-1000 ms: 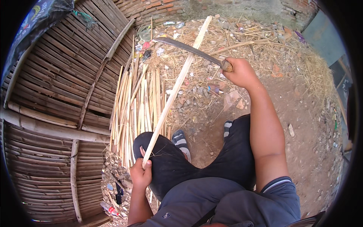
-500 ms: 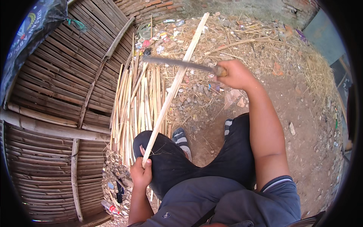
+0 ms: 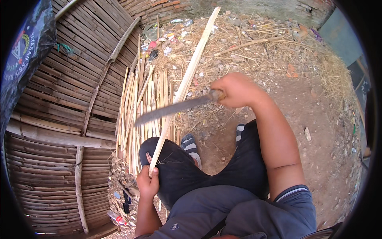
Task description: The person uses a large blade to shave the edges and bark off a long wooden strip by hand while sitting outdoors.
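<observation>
A long pale strip of split bamboo point(image 3: 189, 71) slants from beside my left knee up toward the far wall. Its near end is gripped in my left hand point(image 3: 147, 181), thumb on top. My right hand point(image 3: 235, 90) is closed round the wooden handle of a machete point(image 3: 175, 109). The long dark blade, a little blurred, points left and lies across the strip about midway; whether its edge touches the wood I cannot tell. Under the blade's tip lies a pile of similar split strips point(image 3: 131, 115) on the ground to the left.
A bamboo slat wall point(image 3: 59, 103) with thicker poles stands along the left. Rubble, straw and litter point(image 3: 171, 44) cover the ground toward the brick wall point(image 3: 246, 8). A plastic bottle point(image 3: 117, 218) lies at the lower left. Brown dirt point(image 3: 318, 167) stretches to my right.
My right hand has drawn the machete nearer to me along the strip, and its tip has swung down to the left. The left hand keeps its hold; the strip has barely shifted.
</observation>
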Demonstrator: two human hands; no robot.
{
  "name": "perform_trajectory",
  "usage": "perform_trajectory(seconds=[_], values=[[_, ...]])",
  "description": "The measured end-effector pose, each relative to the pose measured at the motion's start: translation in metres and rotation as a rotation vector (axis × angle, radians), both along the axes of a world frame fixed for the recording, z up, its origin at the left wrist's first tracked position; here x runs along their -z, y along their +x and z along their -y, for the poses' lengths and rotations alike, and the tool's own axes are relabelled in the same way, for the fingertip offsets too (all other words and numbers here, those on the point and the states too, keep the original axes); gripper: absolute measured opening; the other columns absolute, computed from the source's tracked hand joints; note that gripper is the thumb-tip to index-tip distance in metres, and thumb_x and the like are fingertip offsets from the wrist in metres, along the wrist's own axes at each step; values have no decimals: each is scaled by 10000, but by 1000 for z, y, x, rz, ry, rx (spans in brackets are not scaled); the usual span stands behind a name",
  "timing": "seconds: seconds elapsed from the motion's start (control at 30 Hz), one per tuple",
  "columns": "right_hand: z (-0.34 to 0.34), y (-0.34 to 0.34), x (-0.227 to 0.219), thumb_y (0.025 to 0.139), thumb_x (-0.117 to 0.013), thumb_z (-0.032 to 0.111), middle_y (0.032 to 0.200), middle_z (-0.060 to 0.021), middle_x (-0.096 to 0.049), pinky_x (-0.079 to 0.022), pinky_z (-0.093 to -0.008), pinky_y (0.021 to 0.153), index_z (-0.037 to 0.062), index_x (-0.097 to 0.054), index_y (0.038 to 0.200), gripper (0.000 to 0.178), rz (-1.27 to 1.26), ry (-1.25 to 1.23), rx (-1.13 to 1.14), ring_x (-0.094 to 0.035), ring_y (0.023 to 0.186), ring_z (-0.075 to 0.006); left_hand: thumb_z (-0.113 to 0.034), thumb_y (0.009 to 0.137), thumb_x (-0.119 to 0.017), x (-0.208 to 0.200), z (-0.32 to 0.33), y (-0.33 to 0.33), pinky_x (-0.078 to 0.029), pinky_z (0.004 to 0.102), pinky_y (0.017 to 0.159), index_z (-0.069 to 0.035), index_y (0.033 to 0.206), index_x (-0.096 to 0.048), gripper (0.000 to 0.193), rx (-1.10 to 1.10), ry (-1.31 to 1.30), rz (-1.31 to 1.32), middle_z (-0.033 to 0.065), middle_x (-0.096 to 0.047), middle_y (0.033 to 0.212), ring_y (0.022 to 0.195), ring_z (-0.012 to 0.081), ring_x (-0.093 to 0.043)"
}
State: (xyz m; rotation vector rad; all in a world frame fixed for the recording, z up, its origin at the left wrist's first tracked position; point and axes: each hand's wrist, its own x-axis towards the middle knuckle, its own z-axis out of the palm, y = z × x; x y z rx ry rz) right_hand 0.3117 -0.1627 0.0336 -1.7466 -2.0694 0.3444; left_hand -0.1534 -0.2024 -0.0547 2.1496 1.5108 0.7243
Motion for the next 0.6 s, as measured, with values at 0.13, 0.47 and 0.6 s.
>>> perform_trajectory(seconds=[0.13,0.47,0.6], values=[[2,39,9,821,-787,218,860,-163,-744,-563,-503,748,116,-744,981,194,-75,177,373,-727,846,-388,-399,1039,-684,-4,-4,2,-433,398,546,-32,832,-587,433,8,-22,-29,122,-543,603,533,245,-538],[6,-7,1,722,-762,121,776,-144,-699,-527,-494,681,101,-680,860,161,44,170,-27,-690,773,-400,-375,1043,-689,6,-5,-8,-418,380,546,-32,826,-570,423,18,-103,35,110,-529,609,551,201,-507],[-2,4,-1,786,-774,194,829,-159,-735,-562,-498,739,130,-741,936,166,-49,104,99,-726,834,-390,-379,1045,-683,2,-4,-8,-422,376,554,-30,835,-580,421,15,-60,31,101,-535,616,564,198,-513]])
